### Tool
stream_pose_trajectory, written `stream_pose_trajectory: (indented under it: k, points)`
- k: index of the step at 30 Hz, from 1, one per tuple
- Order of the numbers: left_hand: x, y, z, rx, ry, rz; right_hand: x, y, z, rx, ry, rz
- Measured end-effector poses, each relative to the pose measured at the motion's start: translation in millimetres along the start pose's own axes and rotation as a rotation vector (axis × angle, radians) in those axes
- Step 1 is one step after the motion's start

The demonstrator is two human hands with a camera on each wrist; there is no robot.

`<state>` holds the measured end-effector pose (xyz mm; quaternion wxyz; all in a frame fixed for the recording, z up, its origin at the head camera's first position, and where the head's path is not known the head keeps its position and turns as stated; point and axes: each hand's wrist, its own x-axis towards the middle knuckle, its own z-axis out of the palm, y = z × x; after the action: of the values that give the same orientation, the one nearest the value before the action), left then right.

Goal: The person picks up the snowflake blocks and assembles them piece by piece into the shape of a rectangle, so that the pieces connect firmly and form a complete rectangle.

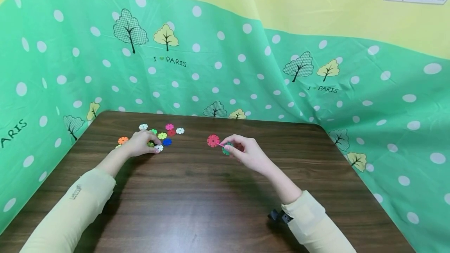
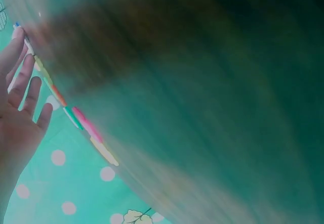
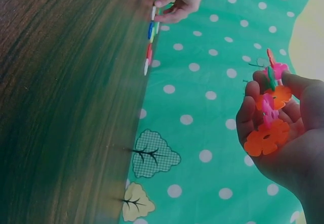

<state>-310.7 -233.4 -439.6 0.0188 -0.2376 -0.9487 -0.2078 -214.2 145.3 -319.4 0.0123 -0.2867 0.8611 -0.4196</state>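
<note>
Right wrist: right hand [image 3: 299, 133] holds two orange flowers [image 3: 276, 131], one green flower [image 3: 272, 78].

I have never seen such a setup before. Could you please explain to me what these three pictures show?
There is no machine here, only a person working bare-handed. The widest picture comes from a camera on the head, looking forward and down; the other two come from a camera on each wrist, so they look tilted. On the brown table lie small flower-shaped pieces in several colours. The left hand is among them and appears to pinch a white piece. The right hand holds a chain of joined pieces, best seen in the right wrist view: orange, pink and green ones among them. Behind hangs a cloth printed with trees and dots.
</note>
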Motion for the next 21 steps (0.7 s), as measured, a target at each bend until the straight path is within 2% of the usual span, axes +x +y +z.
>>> stream_pose_trajectory:
  k: [5,8,12,21]
  points:
    - [0.9,1.1,0.4,-0.034,-0.040,-0.043,-0.4,0.3,-0.1,-0.013,-0.004,0.005]
    - [1.5,2.1,-0.5,-0.045,-0.060,-0.067,2.6,13.1,2.5,-0.017,-0.001,0.006]
    - [3.3,3.7,-1.6,-0.039,-0.059,-0.061,6.8,33.8,6.4,-0.019,0.007,0.011]
    - [5.0,10.6,-3.5,-0.171,-0.087,-0.025,6.9,40.3,6.4,0.016,0.006,-0.027]
